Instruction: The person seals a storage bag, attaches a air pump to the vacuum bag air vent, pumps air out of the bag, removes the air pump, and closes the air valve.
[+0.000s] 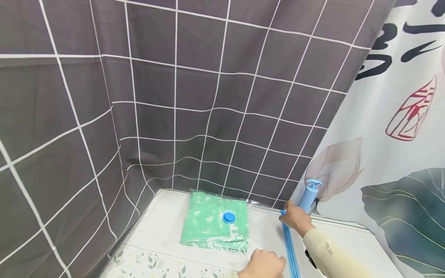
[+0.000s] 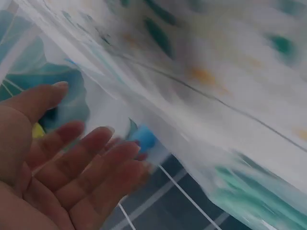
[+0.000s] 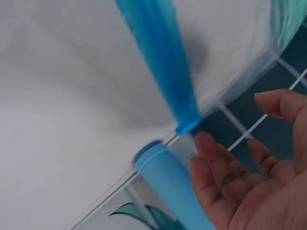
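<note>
A folded green cloth with pale patches lies in a clear plastic vacuum bag (image 1: 215,226) that has a round blue valve cap (image 1: 229,217). To its right runs a long, flat blue strip (image 1: 289,247). My right hand (image 1: 296,219) is at the strip's far end, beside a light blue hand pump (image 1: 309,195). In the right wrist view my right fingers (image 3: 230,167) are loosely bent and hold nothing; whether a fingertip touches the strip I cannot tell. My left hand (image 1: 265,265) is near the front, with loose, spread fingers (image 2: 91,153) and nothing in them.
The white table (image 1: 163,220) has a leaf-patterned cloth (image 1: 156,266) along its front. A dark curtain with white grid lines (image 1: 194,88) hangs behind and to the left. A white printed cloth (image 1: 375,170) hangs at the right.
</note>
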The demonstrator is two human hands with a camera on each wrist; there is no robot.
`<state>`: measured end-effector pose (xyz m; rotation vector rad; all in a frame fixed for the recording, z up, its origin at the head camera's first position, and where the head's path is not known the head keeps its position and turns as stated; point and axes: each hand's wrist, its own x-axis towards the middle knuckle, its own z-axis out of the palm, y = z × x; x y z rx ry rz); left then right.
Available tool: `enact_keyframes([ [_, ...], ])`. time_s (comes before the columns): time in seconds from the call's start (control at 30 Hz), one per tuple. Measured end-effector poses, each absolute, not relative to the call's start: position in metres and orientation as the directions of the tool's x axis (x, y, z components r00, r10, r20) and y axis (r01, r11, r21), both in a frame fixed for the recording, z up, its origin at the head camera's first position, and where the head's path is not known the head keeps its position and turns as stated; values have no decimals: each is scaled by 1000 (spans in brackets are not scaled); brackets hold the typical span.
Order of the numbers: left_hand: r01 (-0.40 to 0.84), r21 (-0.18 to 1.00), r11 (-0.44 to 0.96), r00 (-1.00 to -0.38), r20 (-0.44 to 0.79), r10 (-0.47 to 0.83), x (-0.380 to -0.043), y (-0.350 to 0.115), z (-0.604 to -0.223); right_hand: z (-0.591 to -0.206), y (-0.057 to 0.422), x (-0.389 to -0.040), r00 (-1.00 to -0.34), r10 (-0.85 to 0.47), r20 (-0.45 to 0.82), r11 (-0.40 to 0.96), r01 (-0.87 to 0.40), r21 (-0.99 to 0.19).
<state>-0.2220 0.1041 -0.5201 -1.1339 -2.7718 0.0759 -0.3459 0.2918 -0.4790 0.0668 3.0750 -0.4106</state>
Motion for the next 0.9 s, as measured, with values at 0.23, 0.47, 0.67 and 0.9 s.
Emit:
enact_keyframes([
  [0.23,461,-75,884,-816,356,455,-249,31,-528,-491,261,-329,-999,-42,-28,963,-33,-268],
  [0.47,239,89,967,-939,275,207,-306,-69,-519,-486,215,-328,-994,-106,-12,951,-97,-294],
  [0.67,139,183,973,-967,237,94,-340,-132,-519,-492,175,-335,-985,-171,39,926,-174,-335],
  [0.9,158,433,887,-987,78,138,-344,-155,-531,-506,139,-328,-968,-245,57,893,-249,-374],
])
